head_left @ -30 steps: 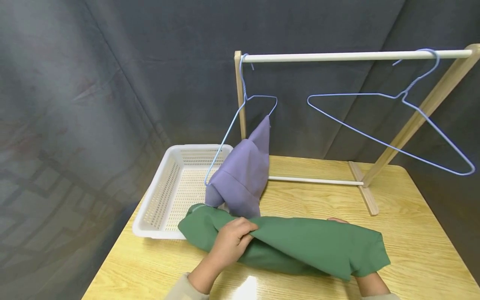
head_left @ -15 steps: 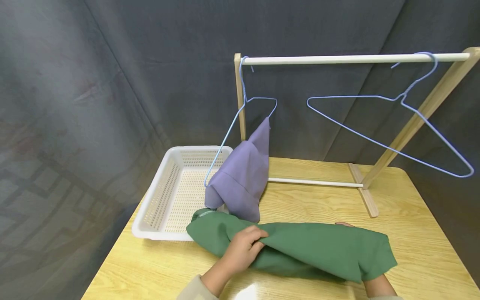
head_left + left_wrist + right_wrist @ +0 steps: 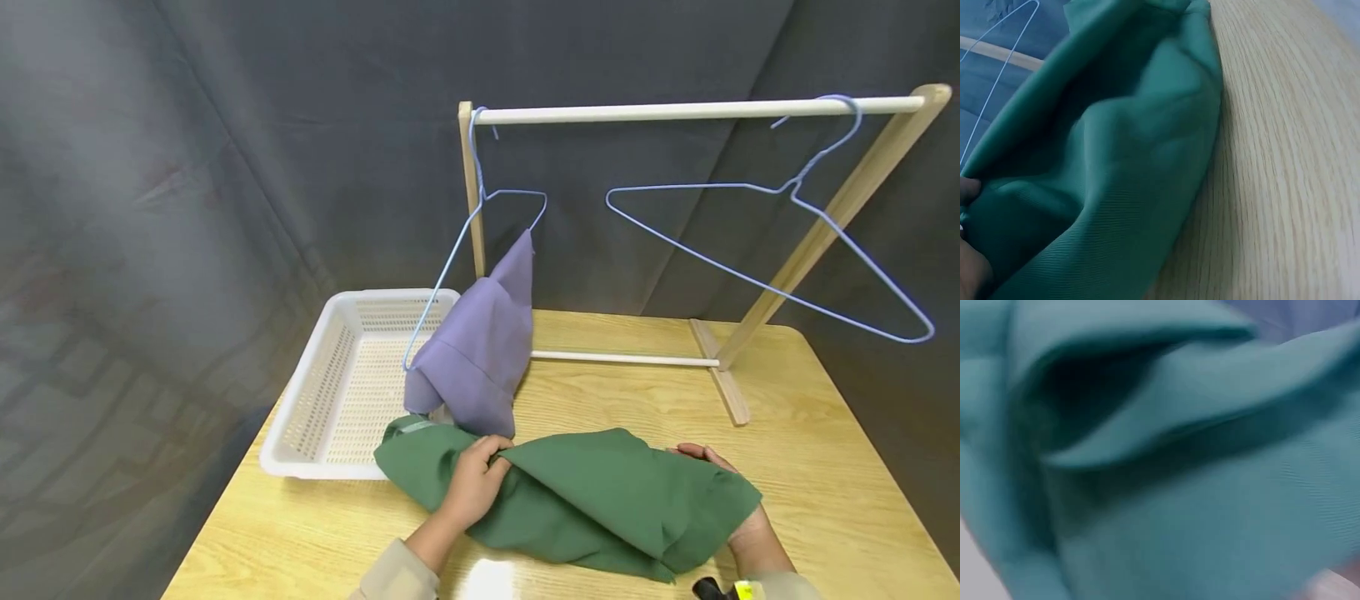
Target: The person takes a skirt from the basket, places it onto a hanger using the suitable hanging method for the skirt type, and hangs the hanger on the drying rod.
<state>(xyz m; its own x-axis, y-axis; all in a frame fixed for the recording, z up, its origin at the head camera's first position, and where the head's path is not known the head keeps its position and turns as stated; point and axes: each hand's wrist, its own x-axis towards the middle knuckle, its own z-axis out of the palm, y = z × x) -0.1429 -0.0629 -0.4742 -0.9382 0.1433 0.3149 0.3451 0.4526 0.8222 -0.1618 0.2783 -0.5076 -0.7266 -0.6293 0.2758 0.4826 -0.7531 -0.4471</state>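
Observation:
A green cloth garment (image 3: 592,492) lies bunched along the front of the table, its left end against the basket's near corner. My left hand (image 3: 472,487) pinches its upper fold left of the middle; the left wrist view has part of that hand (image 3: 969,262) at the edge of the green cloth (image 3: 1141,156). At the right end, my right hand (image 3: 750,525) is partly under the fabric, its fingers loosely extended past the far edge. In the blurred right wrist view, green folds (image 3: 1210,512) fill most of the picture, and a fingertip (image 3: 1332,586) shows low right.
Behind stands a wooden rack with a white rail (image 3: 675,111). A blue wire hanger (image 3: 442,279) at its left carries a purple cloth (image 3: 476,354); another blue hanger (image 3: 682,247) hangs bare at the right. A white perforated basket (image 3: 300,417) stands at the left on the wooden table (image 3: 825,467).
My right hand has shifted left and come further out from under the green cloth, so more fingers show. The cloth's right end has drawn in and dropped. My left hand keeps its grip.

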